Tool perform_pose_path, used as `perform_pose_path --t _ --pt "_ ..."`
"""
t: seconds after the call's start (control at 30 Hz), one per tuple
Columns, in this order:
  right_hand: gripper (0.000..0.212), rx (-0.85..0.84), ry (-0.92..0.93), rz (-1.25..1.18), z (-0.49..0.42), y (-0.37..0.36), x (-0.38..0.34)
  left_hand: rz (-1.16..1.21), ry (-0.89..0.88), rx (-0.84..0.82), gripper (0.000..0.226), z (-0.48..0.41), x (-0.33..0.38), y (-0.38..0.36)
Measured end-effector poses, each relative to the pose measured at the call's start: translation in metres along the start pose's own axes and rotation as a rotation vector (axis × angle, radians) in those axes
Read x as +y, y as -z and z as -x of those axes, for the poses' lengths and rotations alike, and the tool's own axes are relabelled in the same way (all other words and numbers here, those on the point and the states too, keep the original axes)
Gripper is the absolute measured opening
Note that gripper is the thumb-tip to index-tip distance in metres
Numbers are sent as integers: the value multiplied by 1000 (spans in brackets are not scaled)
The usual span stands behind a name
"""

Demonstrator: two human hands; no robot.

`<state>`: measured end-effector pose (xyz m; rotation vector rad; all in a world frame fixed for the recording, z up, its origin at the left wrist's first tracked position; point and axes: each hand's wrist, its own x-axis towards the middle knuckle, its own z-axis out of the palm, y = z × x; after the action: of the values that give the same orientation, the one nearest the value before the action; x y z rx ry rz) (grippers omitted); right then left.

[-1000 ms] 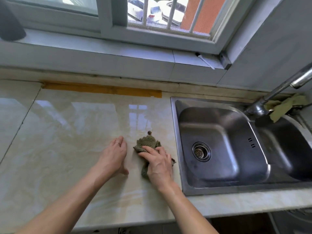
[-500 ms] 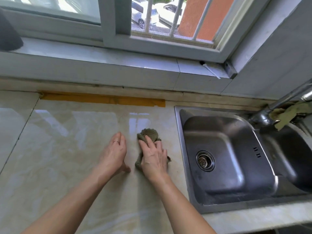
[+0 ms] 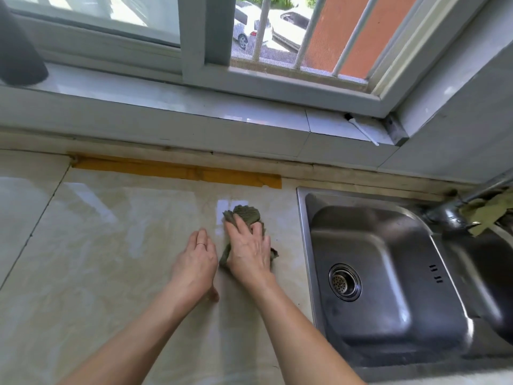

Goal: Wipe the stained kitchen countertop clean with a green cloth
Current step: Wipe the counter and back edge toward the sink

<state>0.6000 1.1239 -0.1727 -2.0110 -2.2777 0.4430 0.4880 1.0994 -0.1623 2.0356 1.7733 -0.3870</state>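
Observation:
A crumpled green cloth (image 3: 245, 215) lies on the glossy beige marble countertop (image 3: 111, 245), just left of the sink. My right hand (image 3: 249, 251) presses flat on top of the cloth, covering most of it; its far end sticks out beyond my fingertips. My left hand (image 3: 195, 262) rests flat on the countertop right beside it, fingers together, a ring on one finger, holding nothing. No distinct stain shows on the shiny surface around the hands.
A steel double sink (image 3: 388, 273) sits to the right, with a tap (image 3: 449, 215) and another greenish rag (image 3: 483, 212) behind it. Orange tape (image 3: 177, 170) runs along the back edge. A dark object (image 3: 19, 51) and a white stick (image 3: 363, 132) are on the windowsill.
My right hand has slid the cloth away from me, toward the back wall. The left hand stays flat beside it. The view has tilted so the sink sits lower right.

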Motion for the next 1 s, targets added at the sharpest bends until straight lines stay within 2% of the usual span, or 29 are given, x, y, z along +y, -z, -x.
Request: perform_pose_path --t 0.13,0.2,0.33,0.47,0.6,0.77,0.87,1.0 --pt "72 -10 -183 -12 -19 13 26 104 5 40 127 1 1 8" --pt "69 -8 -256 -27 -22 17 28 153 7 57 129 -1 -1 11" --pt "55 6 -153 -66 -26 15 0 141 23 49 136 -9 -3 10" --pt "55 -63 -28 -47 -41 8 -17 68 -1 89 121 -14 -2 5" --pt "64 -44 -150 -48 -56 21 11 -11 34 22 136 -17 3 7" --pt "57 15 -318 -51 -51 31 35 -82 38 29 135 -20 6 5" --pt "51 7 -220 -69 -56 27 15 -106 60 33 131 -23 13 10" --pt "60 -49 -42 -20 -64 20 0 -161 79 -4 131 -28 16 11"
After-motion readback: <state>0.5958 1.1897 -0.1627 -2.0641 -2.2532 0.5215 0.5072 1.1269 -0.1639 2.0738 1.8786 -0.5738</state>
